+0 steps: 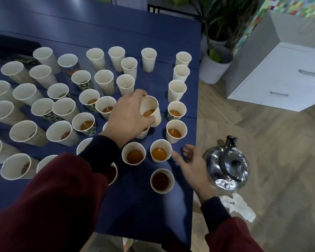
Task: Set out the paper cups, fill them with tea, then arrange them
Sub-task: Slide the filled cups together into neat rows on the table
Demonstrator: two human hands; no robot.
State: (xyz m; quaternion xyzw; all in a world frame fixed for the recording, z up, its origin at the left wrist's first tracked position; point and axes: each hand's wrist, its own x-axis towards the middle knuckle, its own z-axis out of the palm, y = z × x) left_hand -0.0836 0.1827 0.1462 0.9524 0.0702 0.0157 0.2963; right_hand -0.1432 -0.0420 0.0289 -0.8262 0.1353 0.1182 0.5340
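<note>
Several white paper cups stand on a dark blue table (138, 211). Those near me hold amber tea; the far ones look empty or nearly so. My left hand (127, 117) grips one filled cup (151, 110) by its side, tilted and lifted a little above the others. My right hand (191, 164) hovers open over the table's right edge, fingers spread, just right of a filled cup (160, 151). A cup of darker tea (161, 180) stands alone nearest me. A shiny steel kettle (227, 166) sits on the floor right of the table.
A crumpled white cloth (240, 206) lies on the wooden floor below the kettle. A white drawer cabinet (280, 77) and potted plants (216, 60) stand beyond the table's right edge. A dark tray-like object (13, 50) lies at the far left.
</note>
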